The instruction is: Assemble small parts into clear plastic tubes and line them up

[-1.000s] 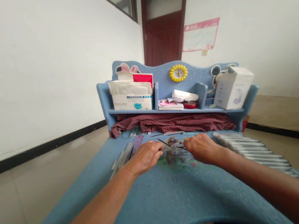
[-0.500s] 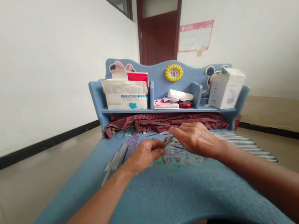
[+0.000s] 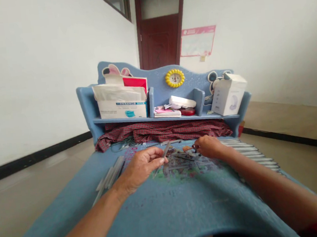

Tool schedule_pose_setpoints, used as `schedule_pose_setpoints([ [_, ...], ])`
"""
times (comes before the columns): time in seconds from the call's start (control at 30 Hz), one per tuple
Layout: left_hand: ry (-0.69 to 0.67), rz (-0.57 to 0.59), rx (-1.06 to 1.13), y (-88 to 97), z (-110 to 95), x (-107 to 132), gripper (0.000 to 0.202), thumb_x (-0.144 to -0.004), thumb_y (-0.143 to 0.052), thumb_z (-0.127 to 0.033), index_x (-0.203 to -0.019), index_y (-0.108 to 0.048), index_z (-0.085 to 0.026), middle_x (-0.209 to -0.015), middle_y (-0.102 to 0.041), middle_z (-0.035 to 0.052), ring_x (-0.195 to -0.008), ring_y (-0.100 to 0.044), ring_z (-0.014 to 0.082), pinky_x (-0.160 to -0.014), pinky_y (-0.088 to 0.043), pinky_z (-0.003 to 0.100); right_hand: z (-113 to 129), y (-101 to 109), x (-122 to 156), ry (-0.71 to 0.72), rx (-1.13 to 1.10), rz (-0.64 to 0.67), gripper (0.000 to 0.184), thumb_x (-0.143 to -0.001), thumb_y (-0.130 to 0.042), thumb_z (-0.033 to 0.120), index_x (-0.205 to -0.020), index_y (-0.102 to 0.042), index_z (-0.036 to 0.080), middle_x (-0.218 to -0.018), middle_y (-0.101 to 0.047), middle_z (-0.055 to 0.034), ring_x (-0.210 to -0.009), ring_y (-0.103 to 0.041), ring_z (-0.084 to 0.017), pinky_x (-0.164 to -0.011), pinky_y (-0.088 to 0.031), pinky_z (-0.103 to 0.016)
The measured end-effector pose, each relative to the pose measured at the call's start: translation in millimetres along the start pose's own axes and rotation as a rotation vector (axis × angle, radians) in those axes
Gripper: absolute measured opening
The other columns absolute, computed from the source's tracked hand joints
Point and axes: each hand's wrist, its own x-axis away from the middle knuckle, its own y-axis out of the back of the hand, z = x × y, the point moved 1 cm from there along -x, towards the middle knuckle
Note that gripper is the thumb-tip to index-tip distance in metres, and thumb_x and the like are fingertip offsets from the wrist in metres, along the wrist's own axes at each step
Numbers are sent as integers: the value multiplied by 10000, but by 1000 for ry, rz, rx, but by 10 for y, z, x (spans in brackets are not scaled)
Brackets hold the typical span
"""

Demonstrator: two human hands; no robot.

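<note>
Between the thumb and fingers of my left hand [image 3: 145, 164] is a slim translucent tube [image 3: 166, 150], tilted with its top up and to the right. My right hand [image 3: 209, 146] is to its right, apart from the tube, its fingers closed around something small and dark that I cannot make out. Thin dark sticks [image 3: 183, 156] lie on the printed picture between and below the hands. Left of my left hand rests a bundle of clear tubes [image 3: 110, 174]. A row of pale tubes with dark ends [image 3: 249, 152] lies beyond my right forearm.
The blue desk [image 3: 168, 211] has a raised shelf [image 3: 155, 92] at the back, holding a mask box [image 3: 122, 107], a white carton [image 3: 228, 96], papers [image 3: 167, 112] and a red round tin [image 3: 187, 111]. Checked cloth [image 3: 162, 130] is bunched beneath the shelf.
My right hand has drawn away to the right and lower from my left hand, leaving the tube upright-tilted in my left fingers. The whole view has shifted slightly, moving the desk leftward.
</note>
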Motion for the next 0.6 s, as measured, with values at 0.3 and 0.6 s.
schedule_pose_setpoints([
  [0.3, 42, 32, -131, 4, 26, -14, 246, -709, -557, -331, -864, -593, -143, -817, -655, 23, -778, -588, 146, -698, -436, 243, -34, -154, -22, 9, 37, 69, 313, -733, -468, 109, -979, -651, 170, -904, -674, -139, -834, -634, -245, -680, -459, -307],
  [0.6, 39, 134, -215, -11, 82, -12, 196, -731, -528, -293, -858, -593, -159, -786, -647, -1, -758, -591, 137, -692, -439, 230, 131, 37, 197, 206, -176, -6, 182, -742, -476, 158, -803, -647, 177, -822, -652, -40, -737, -589, -141, -625, -388, -207],
])
